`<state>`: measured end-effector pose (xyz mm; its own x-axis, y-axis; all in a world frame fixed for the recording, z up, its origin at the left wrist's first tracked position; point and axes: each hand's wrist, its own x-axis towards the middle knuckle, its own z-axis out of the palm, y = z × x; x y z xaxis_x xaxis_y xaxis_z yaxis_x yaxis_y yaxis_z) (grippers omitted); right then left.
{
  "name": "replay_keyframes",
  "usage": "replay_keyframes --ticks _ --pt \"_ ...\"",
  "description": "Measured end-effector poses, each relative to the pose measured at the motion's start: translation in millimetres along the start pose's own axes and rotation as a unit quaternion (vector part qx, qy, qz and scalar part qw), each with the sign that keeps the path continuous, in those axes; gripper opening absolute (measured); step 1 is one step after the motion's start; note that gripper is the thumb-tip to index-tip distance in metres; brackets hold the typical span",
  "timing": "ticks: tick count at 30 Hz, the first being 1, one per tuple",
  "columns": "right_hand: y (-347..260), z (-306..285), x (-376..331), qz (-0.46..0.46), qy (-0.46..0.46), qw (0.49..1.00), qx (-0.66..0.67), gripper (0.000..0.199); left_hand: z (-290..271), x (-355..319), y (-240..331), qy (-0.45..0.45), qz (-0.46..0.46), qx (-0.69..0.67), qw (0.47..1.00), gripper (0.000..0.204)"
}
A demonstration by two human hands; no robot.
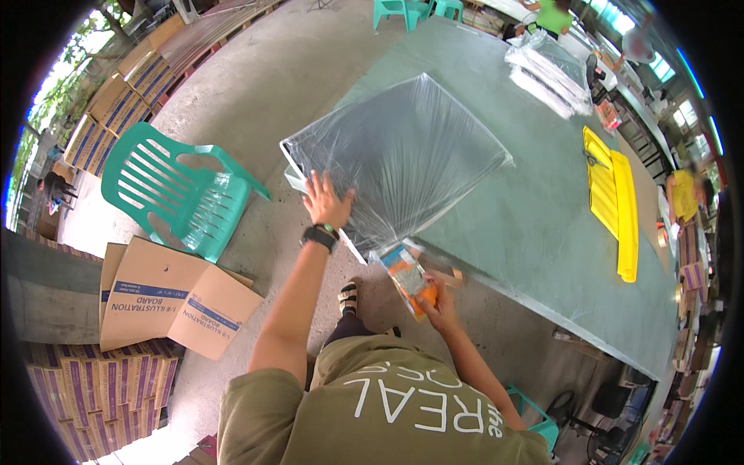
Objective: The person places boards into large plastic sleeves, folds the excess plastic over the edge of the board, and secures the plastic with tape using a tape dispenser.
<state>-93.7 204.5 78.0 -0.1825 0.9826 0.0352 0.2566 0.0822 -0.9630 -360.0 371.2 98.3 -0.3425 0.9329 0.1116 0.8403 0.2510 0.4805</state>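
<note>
A large flat stack of dark boards with pale edges, wrapped in clear plastic film, lies on the green-grey table and juts past its left edge. My left hand, with a dark watch at the wrist, rests on the film near the stack's left side, fingers spread. By the stack's near corner, my right hand grips what looks like a tape dispenser, orange with blue and grey parts. Its front end meets the film at that corner. Part of the grip is hidden by my fingers.
A green plastic chair stands left, by opened cardboard and stacked cartons. Yellow folded sheeting with scissors lies on the table's right, plastic-wrapped white sheets farther back. Other people are at the far right.
</note>
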Motion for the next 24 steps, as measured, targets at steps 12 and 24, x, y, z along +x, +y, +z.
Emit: replay_keyframes --ticks 12,24 --pt "-5 12 -3 0.061 0.051 0.997 0.008 0.045 -15 208 -61 -0.124 -0.011 0.066 0.990 0.047" --pt "-21 36 21 0.021 0.113 0.993 0.018 0.040 -13 229 -50 -0.114 0.030 0.068 0.991 0.054"
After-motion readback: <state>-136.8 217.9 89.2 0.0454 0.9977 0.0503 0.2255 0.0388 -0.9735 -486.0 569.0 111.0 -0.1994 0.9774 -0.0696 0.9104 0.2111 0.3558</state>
